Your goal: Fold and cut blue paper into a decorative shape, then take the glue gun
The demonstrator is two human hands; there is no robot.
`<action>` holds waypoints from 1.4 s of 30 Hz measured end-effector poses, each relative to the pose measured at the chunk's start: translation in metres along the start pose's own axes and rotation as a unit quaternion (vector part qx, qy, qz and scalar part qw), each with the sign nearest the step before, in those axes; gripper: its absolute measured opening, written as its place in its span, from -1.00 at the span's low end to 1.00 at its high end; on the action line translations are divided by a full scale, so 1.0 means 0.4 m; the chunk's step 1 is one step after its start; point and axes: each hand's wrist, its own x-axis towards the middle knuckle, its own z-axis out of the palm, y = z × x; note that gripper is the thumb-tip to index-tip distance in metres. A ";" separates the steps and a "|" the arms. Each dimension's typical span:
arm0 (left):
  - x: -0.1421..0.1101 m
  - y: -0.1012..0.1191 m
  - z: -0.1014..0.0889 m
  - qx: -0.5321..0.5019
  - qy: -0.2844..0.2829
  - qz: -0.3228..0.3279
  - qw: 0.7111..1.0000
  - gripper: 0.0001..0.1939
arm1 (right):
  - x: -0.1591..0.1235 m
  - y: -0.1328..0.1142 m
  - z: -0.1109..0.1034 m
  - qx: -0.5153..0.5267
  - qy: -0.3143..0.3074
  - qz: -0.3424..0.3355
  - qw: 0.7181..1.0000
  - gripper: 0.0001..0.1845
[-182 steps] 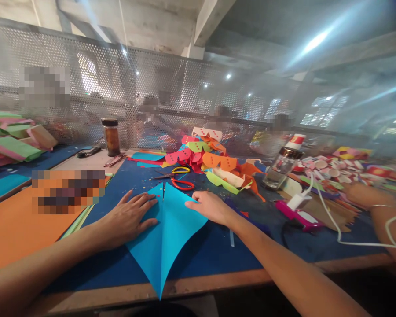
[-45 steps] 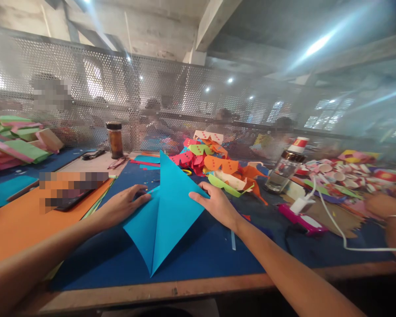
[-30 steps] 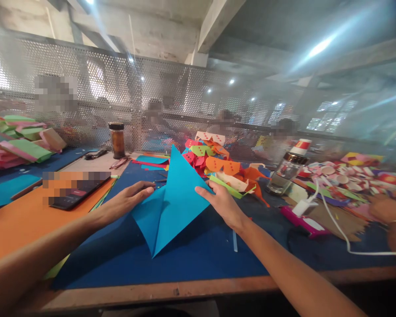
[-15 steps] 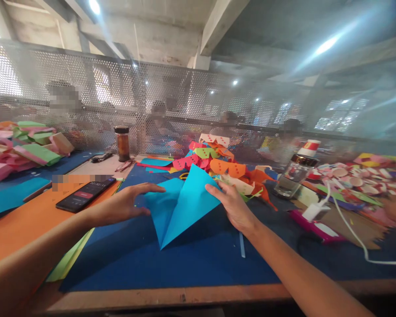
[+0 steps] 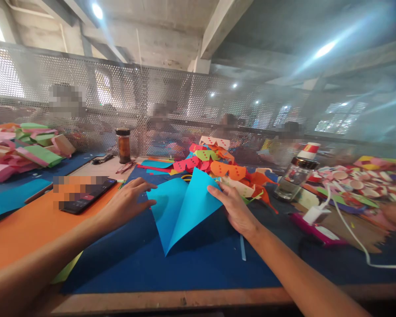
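Drawn slightly back toward 9 o'clock since half a second ago, the left hand [image 5: 127,198] no longer lays a finger over the bright blue, centre-creased sheet of paper [image 5: 198,207], whose near tip has shifted a little toward 4 o'clock. From the head view, with 12 o'clock straight ahead of the person and the sheet as centre, a cylindrical glass jar with a dark lid [image 5: 123,147] stands at 11 o'clock, holding something amber-brown that darkens toward the base. At 2 o'clock is a clear glass bottle with a shiny dark cap [image 5: 290,178], its contents hard to make out; a small red-and-white cup [image 5: 309,150] sits on the cap. The sheet is over the dark blue table mat [image 5: 185,275], its two halves forming a V-shaped valley; the sharp tip points to about 7 o'clock, and the crease, its long axis, runs from there up toward 1 o'clock. It lies between the hands. The right hand [image 5: 237,211], at 3 o'clock, pinches the right edge, thumb in front, the other fingers partly hidden behind. The left hand's fingers are half spread, thumb apart, gripping nothing, at the left edge; whether they touch it cannot be told.
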 end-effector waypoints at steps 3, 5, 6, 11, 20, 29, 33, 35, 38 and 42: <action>0.000 0.000 -0.003 -0.022 -0.002 -0.060 0.998 -0.55 | 0.000 0.001 -0.001 0.016 -0.002 0.000 1.000 -0.66; -0.002 -0.001 -0.001 -0.069 -0.023 -0.103 0.992 -0.46 | -0.001 0.000 0.000 0.027 -0.006 0.003 1.000 -0.65; -0.003 -0.001 0.002 -0.090 -0.036 -0.119 0.988 -0.43 | -0.002 -0.001 0.001 0.034 -0.009 0.003 0.999 -0.65; -0.006 0.001 0.020 -0.124 -0.071 -0.140 0.980 -0.39 | -0.006 -0.008 0.005 0.067 -0.026 0.007 0.997 -0.62; 0.007 -0.034 0.039 -0.129 -0.040 -0.174 0.975 -0.24 | -0.008 -0.009 0.004 0.079 -0.040 0.004 0.996 -0.62; 0.020 0.002 0.016 -0.313 -0.052 -0.150 0.936 -0.35 | -0.006 -0.011 0.004 0.058 -0.041 -0.001 0.997 -0.65; 0.020 0.001 0.011 -0.324 -0.015 -0.164 0.932 -0.42 | -0.007 -0.018 0.013 0.066 -0.037 0.002 0.997 -0.63; 0.018 -0.009 0.019 -0.315 -0.014 -0.163 0.935 -0.43 | -0.008 -0.017 0.013 0.074 -0.040 0.000 0.996 -0.66; 0.014 -0.015 0.031 -0.303 -0.042 -0.156 0.939 -0.44 | -0.009 -0.013 0.010 0.095 -0.056 -0.002 0.994 -0.67; 0.008 -0.003 0.032 -0.266 -0.044 -0.145 0.952 -0.48 | -0.012 -0.012 0.004 0.135 -0.092 0.006 0.986 -0.59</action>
